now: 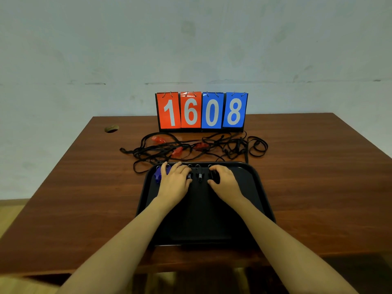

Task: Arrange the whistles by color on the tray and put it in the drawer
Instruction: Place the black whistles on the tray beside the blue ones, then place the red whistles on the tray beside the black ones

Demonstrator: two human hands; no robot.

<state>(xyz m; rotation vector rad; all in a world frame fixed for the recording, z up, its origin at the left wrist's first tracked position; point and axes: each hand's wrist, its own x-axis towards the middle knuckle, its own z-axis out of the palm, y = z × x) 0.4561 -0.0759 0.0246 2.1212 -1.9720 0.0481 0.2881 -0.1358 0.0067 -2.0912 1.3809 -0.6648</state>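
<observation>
Red whistles (177,151) lie past the far rim of the tray (201,219), nearer the left grip (176,181), open and flat; the right grip (224,181) curls on a black whistle (211,176)

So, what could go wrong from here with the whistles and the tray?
1. The red whistles lie in tangled black lanyards; pulling one may drag the others or hit the scoreboard.
2. Lanyards seem to trail over the tray rim; lifting the tray could snag them and pull the blue whistles out of line.
</observation>
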